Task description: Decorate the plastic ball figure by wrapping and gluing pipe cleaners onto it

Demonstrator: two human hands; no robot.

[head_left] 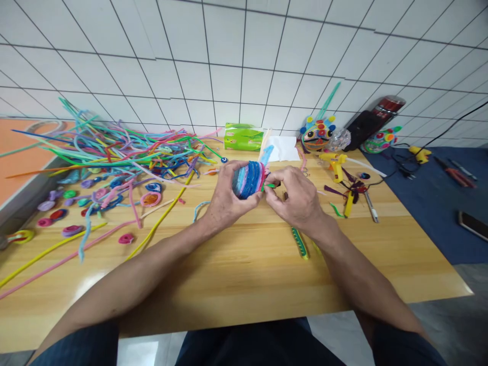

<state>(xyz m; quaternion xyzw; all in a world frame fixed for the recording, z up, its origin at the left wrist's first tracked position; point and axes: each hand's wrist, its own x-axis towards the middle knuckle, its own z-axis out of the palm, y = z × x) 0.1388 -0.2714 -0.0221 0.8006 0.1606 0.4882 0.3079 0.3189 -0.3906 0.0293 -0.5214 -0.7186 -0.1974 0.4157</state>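
Note:
A round ball (248, 181) wrapped in blue, teal and pink fuzzy strands is held above the middle of the table. The fingers and thumb of my left hand (227, 195) are wrapped round it from the left. On its right side, my right hand (295, 195) has its thumb and index finger pinched on a small green piece (271, 186) against the pink end. Part of that piece is hidden by the fingertips. A light-blue fuzzy strip (267, 154) shows just behind the ball.
Many coloured pipe cleaners (125, 147) heap at the left, with small coils before them. A green tissue pack (243, 137) lies by the wall. Rightward are a yellow glue gun (337, 166), a decorated figure (318, 133), a dark bottle (375, 121) and a green cutter (299, 243).

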